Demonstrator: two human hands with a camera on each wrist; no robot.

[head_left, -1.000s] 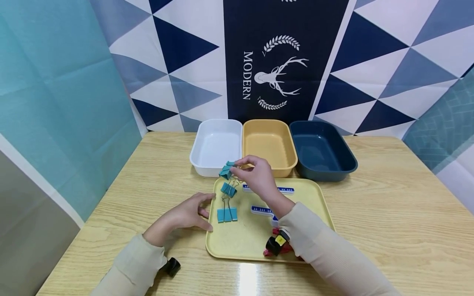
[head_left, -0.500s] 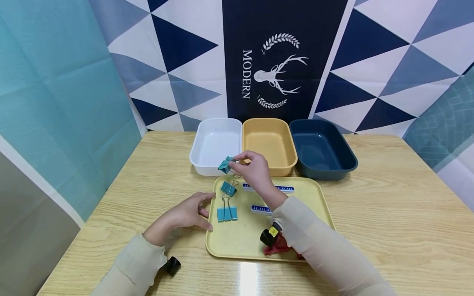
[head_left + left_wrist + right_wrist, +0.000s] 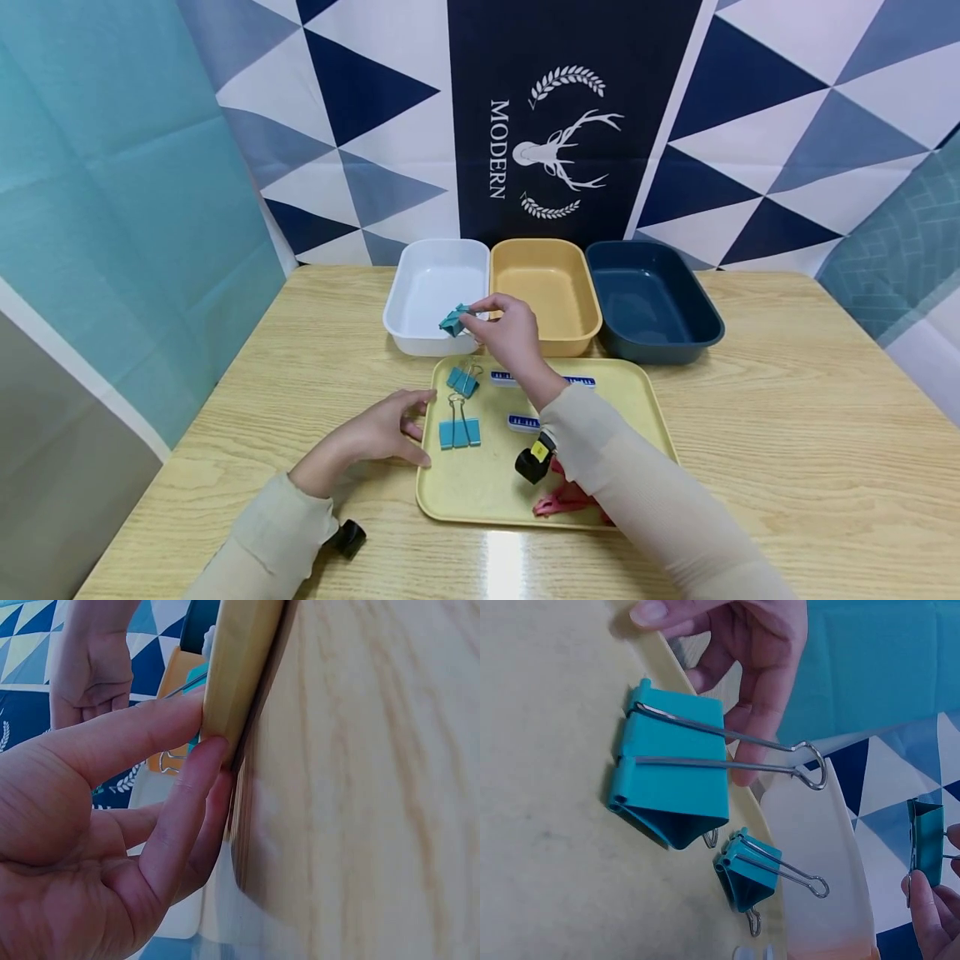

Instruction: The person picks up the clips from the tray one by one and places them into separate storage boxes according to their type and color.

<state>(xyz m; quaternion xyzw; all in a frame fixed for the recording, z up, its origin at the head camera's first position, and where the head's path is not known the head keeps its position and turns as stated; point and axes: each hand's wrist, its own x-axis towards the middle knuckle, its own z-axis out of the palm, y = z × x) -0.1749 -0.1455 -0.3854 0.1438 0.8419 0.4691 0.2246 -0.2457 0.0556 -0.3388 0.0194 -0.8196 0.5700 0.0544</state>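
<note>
My right hand (image 3: 513,333) pinches a teal binder clip (image 3: 453,321) by its wire handles, above the front of the white bin (image 3: 401,333). The right wrist view shows this held binder clip (image 3: 928,844) at its right edge. My left hand (image 3: 378,429) rests at the left rim of the yellow tray (image 3: 472,496), its fingertips touching the rim in the left wrist view. Two more teal binder clips lie on the tray: a smaller one (image 3: 462,383) near the back left corner and a larger one (image 3: 459,433) in front of it.
Blue-and-white strip-shaped pieces (image 3: 522,422) lie on the tray, partly hidden by my right arm. Red plastic clips (image 3: 558,502) lie near its front edge. A yellow bin (image 3: 558,346) and a dark blue bin (image 3: 667,354) stand right of the white one. Patterned cloth hangs behind.
My right hand has moved away from me with the binder clip, from the tray's back left corner to over the white bin's front. The left hand has stayed at the tray rim.
</note>
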